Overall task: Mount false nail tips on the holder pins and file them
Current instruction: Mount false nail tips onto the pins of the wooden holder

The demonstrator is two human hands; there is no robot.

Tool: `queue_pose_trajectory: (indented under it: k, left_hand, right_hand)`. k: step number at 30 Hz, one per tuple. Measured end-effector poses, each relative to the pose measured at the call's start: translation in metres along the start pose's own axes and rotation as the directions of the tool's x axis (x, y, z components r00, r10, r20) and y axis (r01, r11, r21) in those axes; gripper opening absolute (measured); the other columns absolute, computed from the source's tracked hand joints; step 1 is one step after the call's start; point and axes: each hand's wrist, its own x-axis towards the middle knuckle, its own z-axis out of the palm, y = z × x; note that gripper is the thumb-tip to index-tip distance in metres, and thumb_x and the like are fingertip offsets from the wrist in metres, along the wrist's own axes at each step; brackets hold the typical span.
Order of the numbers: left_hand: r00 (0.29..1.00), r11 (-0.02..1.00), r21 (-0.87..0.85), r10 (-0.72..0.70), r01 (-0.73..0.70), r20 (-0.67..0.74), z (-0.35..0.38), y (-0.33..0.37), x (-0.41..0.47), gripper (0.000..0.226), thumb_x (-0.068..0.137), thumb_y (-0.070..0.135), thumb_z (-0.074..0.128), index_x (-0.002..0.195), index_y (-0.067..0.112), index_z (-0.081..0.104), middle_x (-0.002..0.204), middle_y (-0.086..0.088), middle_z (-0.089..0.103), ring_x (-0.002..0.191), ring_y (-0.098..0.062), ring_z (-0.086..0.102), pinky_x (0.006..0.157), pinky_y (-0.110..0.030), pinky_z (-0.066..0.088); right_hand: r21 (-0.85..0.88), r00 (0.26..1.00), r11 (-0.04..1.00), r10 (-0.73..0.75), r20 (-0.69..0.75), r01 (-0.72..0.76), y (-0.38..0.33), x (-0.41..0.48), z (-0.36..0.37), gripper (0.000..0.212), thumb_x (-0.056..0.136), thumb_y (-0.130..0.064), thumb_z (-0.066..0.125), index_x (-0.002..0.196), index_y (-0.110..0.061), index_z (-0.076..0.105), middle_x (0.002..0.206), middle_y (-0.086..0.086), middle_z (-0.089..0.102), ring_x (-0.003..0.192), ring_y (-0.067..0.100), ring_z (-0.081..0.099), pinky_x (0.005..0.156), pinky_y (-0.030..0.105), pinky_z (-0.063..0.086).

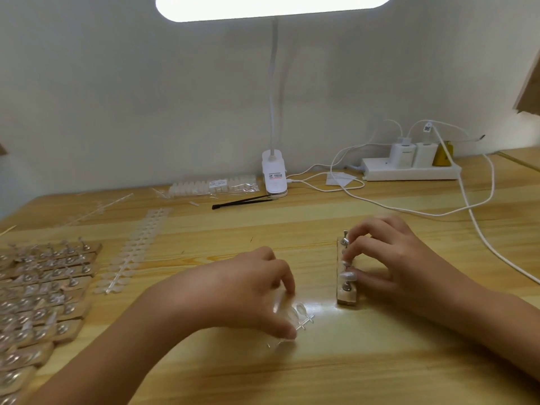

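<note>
A small wooden holder block (347,296) with several metal pins lies lengthwise on the table, right of centre. My right hand (388,258) curls over it, fingers and thumb pinching a clear nail tip (347,276) on a middle pin. My left hand (257,290) rests on the table to the left, its thumb and fingers gripping a clear plastic strip of nail tips (295,320). The strip's end pokes out from under the fingers.
Many wooden holder blocks (43,299) with mounted tips fill the left side. A long strip of loose tips (131,255) lies beside them. At the back stand a clip lamp (274,173), a bag of tips (213,185), black tweezers (242,201), a power strip (412,168) and cables.
</note>
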Motion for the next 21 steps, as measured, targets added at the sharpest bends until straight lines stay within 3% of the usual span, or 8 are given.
queue_pose_trajectory:
  k: [4, 6, 9, 10, 14, 21]
  left_hand:
    - [1.0, 1.0, -0.03, 0.003, -0.003, 0.017, 0.003, 0.005, -0.005, 0.029, 0.079, 0.056, 0.071, 0.098, 0.046, 0.051, 0.111, 0.025, 0.038, 0.107, 0.004, 0.048, 0.092, -0.028, 0.048]
    - [1.0, 0.995, -0.096, 0.009, -0.008, 0.016, 0.002, 0.005, -0.003, 0.023, 0.08, 0.05, 0.072, 0.09, 0.045, 0.052, 0.107, 0.025, 0.042, 0.101, 0.006, 0.05, 0.092, -0.025, 0.048]
    - [1.0, 0.962, -0.272, 0.01, -0.015, -0.022, 0.002, 0.004, 0.0, 0.019, 0.083, 0.036, 0.072, 0.086, 0.041, 0.054, 0.094, 0.023, 0.054, 0.078, 0.012, 0.054, 0.074, -0.013, 0.049]
    - [0.999, 0.939, -0.344, 0.006, -0.018, -0.036, 0.001, 0.004, 0.001, 0.017, 0.084, 0.03, 0.07, 0.086, 0.039, 0.056, 0.09, 0.02, 0.06, 0.072, 0.01, 0.056, 0.072, -0.015, 0.049]
    - [0.994, 0.857, -0.513, -0.011, -0.048, -0.112, 0.001, 0.007, 0.005, 0.017, 0.088, 0.021, 0.066, 0.089, 0.036, 0.058, 0.096, 0.013, 0.068, 0.082, -0.006, 0.065, 0.076, -0.026, 0.052]
    - [0.964, 0.742, -0.656, -0.048, -0.141, -0.262, 0.002, 0.014, 0.008, 0.018, 0.09, 0.014, 0.063, 0.088, 0.032, 0.067, 0.087, 0.01, 0.061, 0.071, -0.004, 0.056, 0.069, -0.023, 0.044]
  right_hand:
    - [0.035, 0.999, 0.999, -0.01, 0.032, 0.009, 0.001, -0.005, 0.001, 0.026, 0.077, -0.02, 0.077, 0.102, -0.017, 0.07, 0.113, -0.001, 0.061, 0.112, 0.016, 0.045, 0.096, 0.025, 0.038]
    - [0.039, 0.999, 0.999, -0.014, 0.029, 0.012, 0.001, -0.005, -0.002, 0.027, 0.082, -0.025, 0.07, 0.107, -0.016, 0.069, 0.115, -0.001, 0.061, 0.112, 0.017, 0.046, 0.098, 0.022, 0.035]
    - [0.087, 1.0, 0.996, 0.014, -0.027, -0.012, -0.003, -0.004, -0.009, 0.029, 0.088, -0.03, 0.057, 0.111, -0.015, 0.067, 0.115, -0.002, 0.061, 0.111, 0.019, 0.05, 0.1, 0.017, 0.032]
    - [0.106, 0.998, 0.994, 0.019, -0.057, -0.013, -0.005, -0.003, -0.01, 0.03, 0.088, -0.029, 0.054, 0.11, -0.015, 0.067, 0.113, -0.003, 0.061, 0.11, 0.019, 0.052, 0.1, 0.017, 0.032]
    - [0.187, 0.991, 0.982, 0.041, -0.13, -0.016, -0.012, 0.001, -0.011, 0.027, 0.089, -0.029, 0.054, 0.108, -0.015, 0.068, 0.108, -0.005, 0.062, 0.108, 0.014, 0.053, 0.098, 0.018, 0.035]
    - [0.312, 0.978, 0.937, 0.19, -0.081, -0.156, -0.01, 0.001, -0.01, 0.019, 0.088, -0.039, 0.058, 0.096, -0.027, 0.071, 0.105, -0.014, 0.061, 0.112, 0.013, 0.051, 0.097, 0.021, 0.034]
